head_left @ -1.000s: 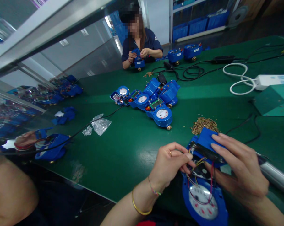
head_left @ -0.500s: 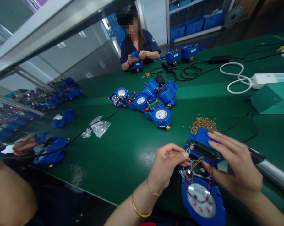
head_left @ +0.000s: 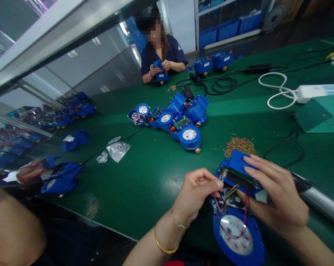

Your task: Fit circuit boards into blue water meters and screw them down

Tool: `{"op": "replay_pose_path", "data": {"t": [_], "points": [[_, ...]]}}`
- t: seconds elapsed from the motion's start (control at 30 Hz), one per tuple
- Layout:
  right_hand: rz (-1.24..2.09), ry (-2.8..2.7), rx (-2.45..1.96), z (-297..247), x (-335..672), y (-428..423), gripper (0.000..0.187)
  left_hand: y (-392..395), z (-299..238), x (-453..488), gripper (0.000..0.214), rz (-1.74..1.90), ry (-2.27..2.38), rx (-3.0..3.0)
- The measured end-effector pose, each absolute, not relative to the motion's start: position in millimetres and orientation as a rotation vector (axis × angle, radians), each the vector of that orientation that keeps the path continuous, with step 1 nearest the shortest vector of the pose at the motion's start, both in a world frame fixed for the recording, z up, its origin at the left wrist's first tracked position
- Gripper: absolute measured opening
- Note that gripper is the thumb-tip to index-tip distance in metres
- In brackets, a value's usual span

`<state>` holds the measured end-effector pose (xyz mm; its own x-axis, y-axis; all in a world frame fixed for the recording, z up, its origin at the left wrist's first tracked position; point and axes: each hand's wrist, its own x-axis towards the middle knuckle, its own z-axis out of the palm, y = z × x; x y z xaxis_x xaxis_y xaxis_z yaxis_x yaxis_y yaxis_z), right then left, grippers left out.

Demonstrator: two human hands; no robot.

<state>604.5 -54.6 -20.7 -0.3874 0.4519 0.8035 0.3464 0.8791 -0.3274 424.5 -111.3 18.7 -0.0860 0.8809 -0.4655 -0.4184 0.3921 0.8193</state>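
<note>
The left hand has its grip closed, thumb and forefinger pinched on the thin coloured wires that run out of the open body of a blue meter. That meter lies face up on the near edge of the tabletop, just right of the hand and partly beneath it. The right hand grips the meter's raised cover, fingers laid across its top and dark edge and the thumb below, so the cover stands tilted over the dial between the two hands. A silver tool sticks out to the right from under that hand; whether the hand clasps it cannot be told. Just beyond the cover lies a heap of small brass screws. Farther off, at the middle of the tabletop, is a cluster of blue meters, with a clear plastic bag to its left. At the far edge a co-worker holds another meter.
</note>
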Motion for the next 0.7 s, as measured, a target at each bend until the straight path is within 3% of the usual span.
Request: {"op": "replay_pose_path", "data": {"t": [0.7], "points": [[0.227,-1.982,-0.688,-23.4,600.6,-57.0,0.045,-112.2,16.8,424.8,0.030,1.197,1.267,0.519]]}}
